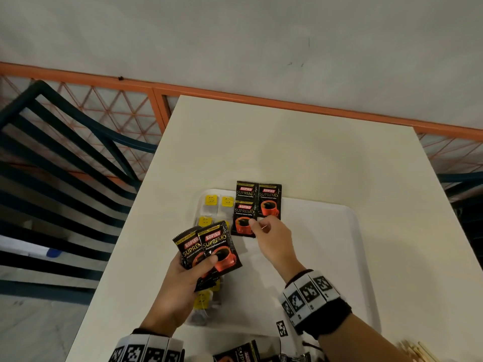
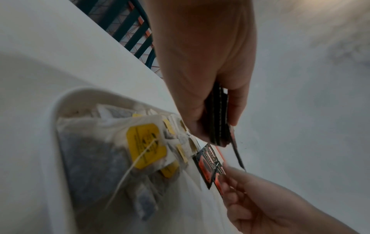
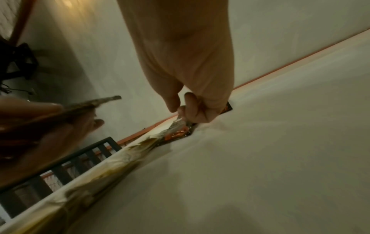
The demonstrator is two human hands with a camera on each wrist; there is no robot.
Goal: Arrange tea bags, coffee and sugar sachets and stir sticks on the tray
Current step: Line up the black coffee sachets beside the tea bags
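coffee sachets are lying in a small group at the tray's 12 o'clock edge, three black packets with red cups printed on them, overlapping one another and poking past the far rim; the right hand is resting at their 6 o'clock end, thumb and forefinger pinching the lower edge of the front sachet, the other fingers curling under; the left hand is hovering at the tray's 9 o'clock side, thumb clamping a fanned stack of more sachets against the fingers beneath; tea bags with yellow tags are lying in a column along the tray's 9 o'clock edge, partly hidden under the left hand; the tray is sitting on a white table; another sachet is lying at the table's 6 o'clock edge, and pale stir sticks are showing at about 5 o'clock, blurred; a dark slatted chair is standing at the table's 9 o'clock side.
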